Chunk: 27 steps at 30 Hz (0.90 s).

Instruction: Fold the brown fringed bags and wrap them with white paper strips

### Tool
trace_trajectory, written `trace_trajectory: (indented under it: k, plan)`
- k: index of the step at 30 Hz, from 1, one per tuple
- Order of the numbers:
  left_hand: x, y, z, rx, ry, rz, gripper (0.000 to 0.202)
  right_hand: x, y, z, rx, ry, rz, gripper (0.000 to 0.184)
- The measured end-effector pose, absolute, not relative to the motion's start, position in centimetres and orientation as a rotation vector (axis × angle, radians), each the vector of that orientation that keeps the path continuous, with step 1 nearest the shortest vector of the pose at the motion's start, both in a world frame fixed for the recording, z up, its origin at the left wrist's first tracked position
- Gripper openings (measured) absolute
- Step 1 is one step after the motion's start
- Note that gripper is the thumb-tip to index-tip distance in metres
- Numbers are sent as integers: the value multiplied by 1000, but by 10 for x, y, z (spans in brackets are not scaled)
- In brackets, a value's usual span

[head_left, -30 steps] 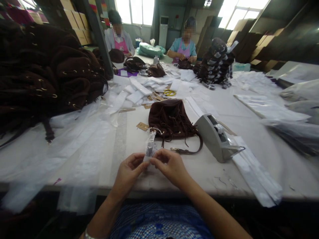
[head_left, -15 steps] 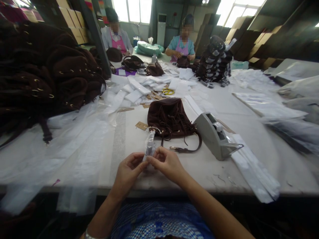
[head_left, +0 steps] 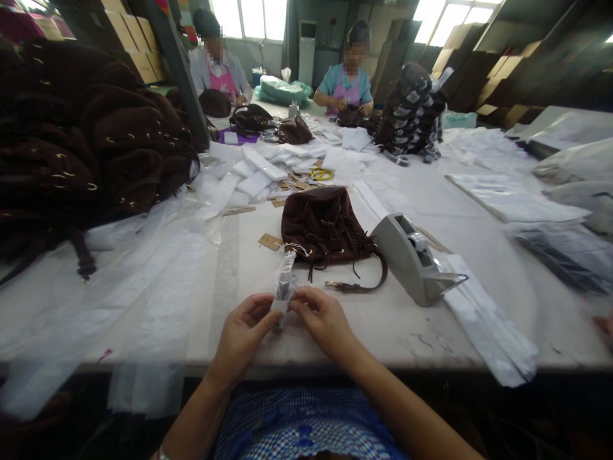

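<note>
The left hand and right hand pinch a clear plastic sleeve with their fingers; a slack grip may let it slip.

**A:** Site type?

**B:** Bag workshop, packing floor. One long white worktable. Reference point: the tape dispenser.

**A:** Evidence near it?

**B:** Just left of the dispenser lies a brown suede bag with a card tag. Far to its left is a heaped pile of like brown bags. Clear plastic sleeves lie between the two. Beyond it are folded white wrappers and yellow scissors.

**A:** Staff, stock?

**B:** Two aproned people work on bags at the table's far end, well beyond the dispenser. Cardboard cartons are stacked beyond it to the right.
</note>
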<state>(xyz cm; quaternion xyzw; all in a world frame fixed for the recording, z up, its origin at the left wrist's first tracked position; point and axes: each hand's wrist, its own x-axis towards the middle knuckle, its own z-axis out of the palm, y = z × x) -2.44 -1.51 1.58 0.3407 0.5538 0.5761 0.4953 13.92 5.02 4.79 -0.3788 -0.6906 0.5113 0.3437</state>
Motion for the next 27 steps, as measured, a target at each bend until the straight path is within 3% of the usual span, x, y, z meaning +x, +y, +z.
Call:
trace_trajectory:
  k: [9, 27]
  plan:
    - [-22, -18, 16, 833, 1394, 1399, 43, 136, 49, 38, -988, -1717, 1369, 3]
    - [-26, -12, 20, 888, 1421, 1274, 52, 117, 55, 40, -1030, -1636, 1338, 20]
